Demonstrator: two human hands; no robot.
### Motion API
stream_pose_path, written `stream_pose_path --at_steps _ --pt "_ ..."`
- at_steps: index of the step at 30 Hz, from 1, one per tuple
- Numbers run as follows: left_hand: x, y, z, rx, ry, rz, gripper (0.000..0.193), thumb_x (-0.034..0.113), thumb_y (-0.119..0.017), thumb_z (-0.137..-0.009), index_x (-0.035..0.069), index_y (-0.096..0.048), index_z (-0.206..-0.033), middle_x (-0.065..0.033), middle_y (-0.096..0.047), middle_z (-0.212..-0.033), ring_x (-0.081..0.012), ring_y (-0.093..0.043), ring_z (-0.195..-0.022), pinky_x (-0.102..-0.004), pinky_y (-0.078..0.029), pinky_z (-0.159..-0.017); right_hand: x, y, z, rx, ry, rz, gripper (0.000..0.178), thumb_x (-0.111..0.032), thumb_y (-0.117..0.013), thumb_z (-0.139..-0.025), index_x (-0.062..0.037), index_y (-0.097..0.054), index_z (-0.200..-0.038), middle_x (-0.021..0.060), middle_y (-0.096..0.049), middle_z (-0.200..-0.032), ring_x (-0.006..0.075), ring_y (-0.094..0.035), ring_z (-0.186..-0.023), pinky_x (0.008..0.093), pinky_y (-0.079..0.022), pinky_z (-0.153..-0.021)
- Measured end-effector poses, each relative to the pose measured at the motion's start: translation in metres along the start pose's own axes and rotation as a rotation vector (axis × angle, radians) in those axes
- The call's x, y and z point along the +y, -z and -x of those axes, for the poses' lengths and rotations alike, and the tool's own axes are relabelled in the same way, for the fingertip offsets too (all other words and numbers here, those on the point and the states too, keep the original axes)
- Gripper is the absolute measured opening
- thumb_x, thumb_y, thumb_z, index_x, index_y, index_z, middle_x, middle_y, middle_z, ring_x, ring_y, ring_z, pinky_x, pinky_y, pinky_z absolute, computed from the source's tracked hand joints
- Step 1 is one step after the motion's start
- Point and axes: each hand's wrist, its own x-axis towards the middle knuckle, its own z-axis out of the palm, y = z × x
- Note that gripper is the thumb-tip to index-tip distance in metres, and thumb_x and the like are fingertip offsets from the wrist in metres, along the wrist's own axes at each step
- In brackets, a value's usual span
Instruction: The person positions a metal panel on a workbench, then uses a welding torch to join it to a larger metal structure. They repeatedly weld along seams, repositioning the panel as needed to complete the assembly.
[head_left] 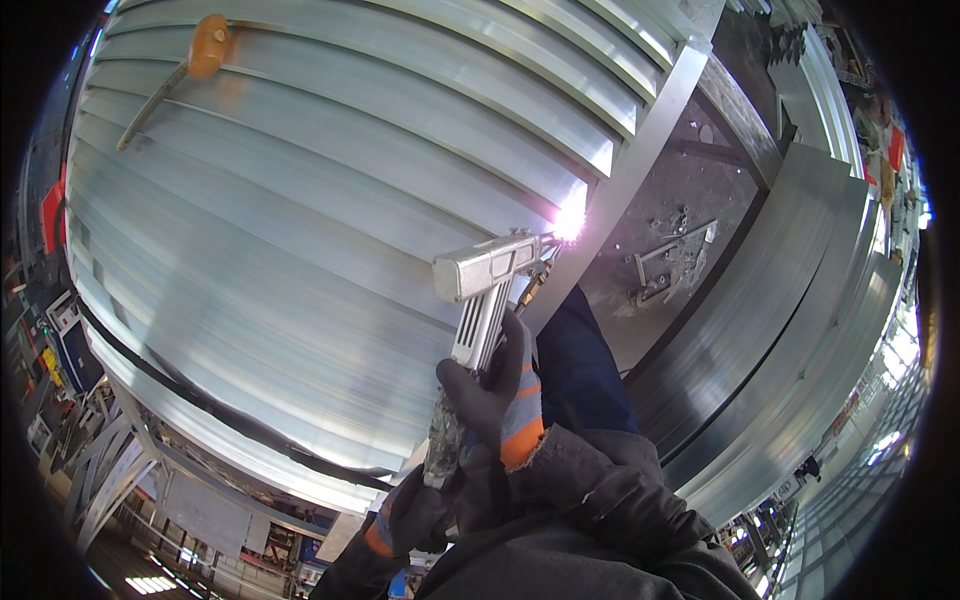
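Note:
My right hand (505, 390), in a dark glove with grey and orange at the cuff, is wrapped around the ribbed handle of a silver welding gun (490, 268). The gun's tip meets a bright pink-white arc (569, 222) where the end of a metal slat touches the frame bar (640, 150). My left hand (408, 512), gloved the same way, is lower down, beside the worn lower end of the gun. Its fingers are mostly hidden, so its grip does not show. Long overlapping silver slats (300, 220) spread out under and left of the gun.
A mallet (208, 48) with an orange head lies on the slats at the far left. A black cable (220, 402) runs along their near left edge. Wide metal profiles (740, 330) are stacked at the right. Scraps and a small metal bracket (675, 262) lie beyond the frame bar.

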Motion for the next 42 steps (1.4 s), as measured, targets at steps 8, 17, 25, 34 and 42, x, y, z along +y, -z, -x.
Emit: stream_pose_path --at_steps 8,17,25,34,42 --pt "-0.008 0.009 -0.001 -0.052 0.070 -0.081 0.038 0.021 -0.057 -0.098 0.002 -0.053 -0.131 0.0005 -0.059 -0.088 -0.0065 -0.054 -0.075 -0.0261 -0.044 -0.063 0.003 -0.003 0.005 -0.022 -0.034 -0.079 0.082 -0.007 -0.071 -0.083 -0.0013 -0.020 -0.147 0.0123 -0.058 -0.101 0.0152 -0.062 -0.078 0.0322 -0.055 -0.064" --pt "-0.002 0.007 0.005 0.023 0.085 -0.309 0.036 0.018 -0.062 -0.096 0.001 -0.057 -0.127 -0.0067 -0.066 -0.110 -0.0146 -0.062 -0.098 -0.0314 -0.051 -0.085 0.008 -0.005 0.012 -0.042 -0.067 -0.101 0.086 -0.010 -0.072 -0.084 0.0017 -0.016 -0.148 0.0147 -0.057 -0.106 0.0164 -0.062 -0.081 0.0334 -0.056 -0.068" --pt "-0.012 0.013 0.007 0.007 0.007 -0.388 0.036 0.018 -0.064 -0.094 0.002 -0.058 -0.126 -0.0068 -0.066 -0.111 -0.0145 -0.063 -0.099 -0.0310 -0.051 -0.085 0.017 -0.005 0.016 -0.055 -0.025 -0.043 0.087 -0.014 -0.073 -0.084 0.0019 -0.016 -0.148 0.0151 -0.058 -0.106 0.0162 -0.062 -0.082 0.0334 -0.056 -0.069" --pt "-0.013 0.014 0.011 0.065 0.152 -0.284 0.032 0.016 -0.065 -0.094 0.004 -0.061 -0.123 -0.0057 -0.067 -0.108 -0.0143 -0.063 -0.098 -0.0312 -0.052 -0.085 0.024 -0.010 0.023 -0.045 -0.004 -0.082 0.084 -0.008 -0.072 -0.084 -0.0012 -0.018 -0.148 0.0125 -0.058 -0.104 0.0149 -0.062 -0.081 0.0316 -0.055 -0.067" --pt "-0.015 0.015 0.012 0.067 0.143 -0.366 0.031 0.013 -0.066 -0.093 0.003 -0.061 -0.123 -0.0081 -0.067 -0.109 -0.0184 -0.064 -0.101 -0.0318 -0.051 -0.088 0.025 -0.013 0.029 -0.058 -0.008 -0.161 0.083 -0.011 -0.074 -0.083 0.0015 -0.021 -0.146 0.0119 -0.060 -0.101 0.0147 -0.062 -0.080 0.0316 -0.055 -0.067"
